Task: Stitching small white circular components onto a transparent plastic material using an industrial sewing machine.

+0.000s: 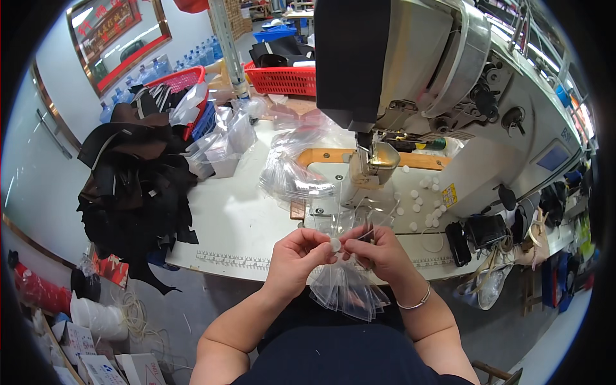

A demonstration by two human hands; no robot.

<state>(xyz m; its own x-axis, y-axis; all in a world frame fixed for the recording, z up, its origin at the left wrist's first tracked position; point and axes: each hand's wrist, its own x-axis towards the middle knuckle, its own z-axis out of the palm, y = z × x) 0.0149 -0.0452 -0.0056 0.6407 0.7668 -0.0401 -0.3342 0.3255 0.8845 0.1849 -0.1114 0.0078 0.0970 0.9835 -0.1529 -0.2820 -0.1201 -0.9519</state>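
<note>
My left hand (pixel 300 255) pinches a small white round disc (pixel 335 244) between thumb and fingertips, just in front of the sewing machine. Close beside it, my right hand (pixel 380 250) is closed, its fingertips at a bunch of clear plastic pieces (pixel 346 290). These fan out below both hands, over the table's front edge, and some also rise above the fingers. A thin dark thing shows at the right fingers, too small to name. Behind the hands stands the machine's post (pixel 372 170) under the needle. More white discs (pixel 418 201) lie scattered to its right.
A heap of clear plastic pieces (pixel 289 168) lies left of the post. Black scraps (pixel 138 186) hang over the table's left side. Red baskets (pixel 282 80) stand at the back. A black box (pixel 486 230) sits at the right, under the sewing machine's arm (pixel 532 122).
</note>
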